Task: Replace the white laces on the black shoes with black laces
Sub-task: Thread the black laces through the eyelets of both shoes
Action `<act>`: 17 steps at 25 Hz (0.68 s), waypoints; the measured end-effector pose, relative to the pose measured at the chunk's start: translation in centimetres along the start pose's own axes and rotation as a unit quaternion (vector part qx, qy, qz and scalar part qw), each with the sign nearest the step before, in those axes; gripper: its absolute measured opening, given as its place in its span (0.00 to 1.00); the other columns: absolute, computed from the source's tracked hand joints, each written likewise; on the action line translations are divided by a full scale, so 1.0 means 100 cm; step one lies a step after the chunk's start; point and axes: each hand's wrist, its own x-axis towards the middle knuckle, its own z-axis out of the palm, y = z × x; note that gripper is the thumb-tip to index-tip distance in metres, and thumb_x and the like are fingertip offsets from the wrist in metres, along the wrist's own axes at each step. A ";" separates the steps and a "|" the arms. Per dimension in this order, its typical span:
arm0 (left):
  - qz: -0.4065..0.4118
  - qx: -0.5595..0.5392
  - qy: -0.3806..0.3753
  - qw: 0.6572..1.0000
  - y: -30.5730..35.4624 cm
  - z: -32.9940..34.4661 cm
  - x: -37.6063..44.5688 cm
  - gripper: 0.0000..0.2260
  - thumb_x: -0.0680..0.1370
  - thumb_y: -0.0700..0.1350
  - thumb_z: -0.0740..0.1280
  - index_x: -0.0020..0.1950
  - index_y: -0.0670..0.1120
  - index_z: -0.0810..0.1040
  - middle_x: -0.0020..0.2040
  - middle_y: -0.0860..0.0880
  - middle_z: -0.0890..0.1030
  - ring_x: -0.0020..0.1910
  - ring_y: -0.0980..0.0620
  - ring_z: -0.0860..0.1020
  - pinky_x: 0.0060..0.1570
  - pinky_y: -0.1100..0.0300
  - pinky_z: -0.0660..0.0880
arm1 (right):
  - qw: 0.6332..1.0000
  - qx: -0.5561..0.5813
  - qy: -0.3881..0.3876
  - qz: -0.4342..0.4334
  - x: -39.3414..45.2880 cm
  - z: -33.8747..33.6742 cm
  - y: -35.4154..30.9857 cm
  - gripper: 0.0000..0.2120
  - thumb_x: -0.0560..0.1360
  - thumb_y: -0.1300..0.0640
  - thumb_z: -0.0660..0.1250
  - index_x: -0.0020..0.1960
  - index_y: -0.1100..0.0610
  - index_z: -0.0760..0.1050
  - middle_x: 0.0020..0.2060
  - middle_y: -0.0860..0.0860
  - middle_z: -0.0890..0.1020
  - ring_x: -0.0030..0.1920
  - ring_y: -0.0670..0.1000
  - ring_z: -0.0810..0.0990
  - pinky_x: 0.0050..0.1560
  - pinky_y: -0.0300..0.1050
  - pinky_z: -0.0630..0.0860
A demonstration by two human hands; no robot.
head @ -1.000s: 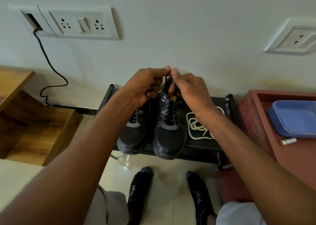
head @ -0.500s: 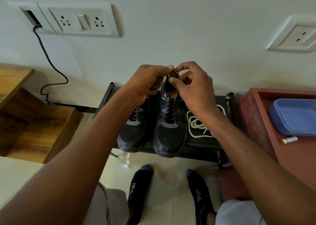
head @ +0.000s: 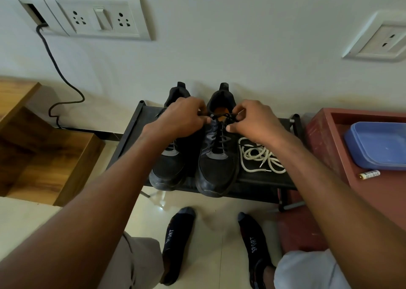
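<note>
Pinching the black lace [head: 222, 117] across the right-hand shoe [head: 216, 156], my left hand [head: 183, 118] and right hand [head: 252, 119] each gripped one end.

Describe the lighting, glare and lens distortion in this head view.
Head view: dim, soft light; a small glare patch on the floor tiles under the shoe rack; wide-angle bending bows the switch plate and stretches the forearms; both hands and the black lace stay fairly sharp.

Both hands [head: 184, 117] [head: 250, 121] pinch the black lace [head: 219, 116].

black-laced shoes [head: 216, 156] side by side, white laces [head: 260, 155] apparently loose
</note>
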 end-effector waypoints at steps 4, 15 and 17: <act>0.012 0.007 0.020 1.000 0.009 0.008 0.005 0.15 0.77 0.55 0.74 0.59 0.49 0.82 0.54 0.49 0.84 0.53 0.46 0.81 0.55 0.47 0.80 | 0.998 0.003 0.050 -0.025 0.003 0.019 0.003 0.18 0.72 0.52 0.81 0.58 0.50 0.78 0.43 0.46 0.84 0.47 0.50 0.84 0.53 0.54 0.82; 0.016 -0.074 0.030 0.997 0.004 0.008 0.010 0.07 0.80 0.45 0.72 0.43 0.46 0.77 0.37 0.48 0.83 0.41 0.45 0.83 0.37 0.54 0.77 | 0.993 0.093 0.068 -0.013 0.008 0.017 0.001 0.16 0.75 0.67 0.67 0.56 0.50 0.78 0.44 0.51 0.82 0.45 0.51 0.83 0.41 0.42 0.76; -0.012 -0.188 0.010 0.982 0.005 0.002 0.008 0.03 0.80 0.40 0.70 0.51 0.42 0.79 0.39 0.45 0.86 0.40 0.45 0.86 0.33 0.60 0.77 | 0.993 0.086 0.075 -0.015 0.009 0.017 0.002 0.11 0.77 0.64 0.71 0.55 0.51 0.80 0.42 0.50 0.82 0.44 0.49 0.83 0.42 0.40 0.76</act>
